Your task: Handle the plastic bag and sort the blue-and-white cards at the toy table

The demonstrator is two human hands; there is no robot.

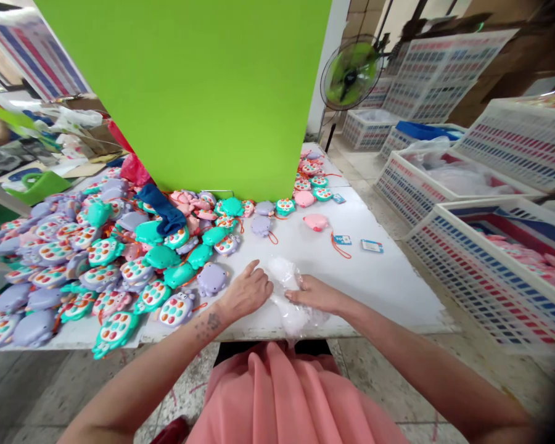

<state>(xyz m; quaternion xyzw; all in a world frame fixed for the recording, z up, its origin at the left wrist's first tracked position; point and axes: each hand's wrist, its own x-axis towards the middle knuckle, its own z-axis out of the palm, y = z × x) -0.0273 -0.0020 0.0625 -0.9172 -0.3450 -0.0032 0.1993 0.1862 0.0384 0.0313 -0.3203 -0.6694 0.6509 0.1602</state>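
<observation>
My right hand (pixel 317 295) is closed on crumpled clear plastic bags (pixel 290 308) just above the front of the white table. At the left edge of the plastic is my left hand (pixel 248 290), fingers curled and index finger bent forward; what they hold, if anything, is hidden. Close by on the left lie a purple animal-shaped toy (pixel 213 279) and a purple toy with coloured buttons (pixel 176 308). Beyond my hands rest a pink toy (pixel 315 222), another purple toy with an orange loop (pixel 261 226) and two blue-white cards, one a tag (pixel 342 239) near an orange cord, the other a card (pixel 372 246).
A large pile of toys (pixel 102 253) covers the table's left side, with a dark blue cloth (pixel 161 209) on it. A green panel (pixel 203 92) stands upright at the back. White plastic crates (pixel 472 277) and a fan (pixel 351 73) are on the right.
</observation>
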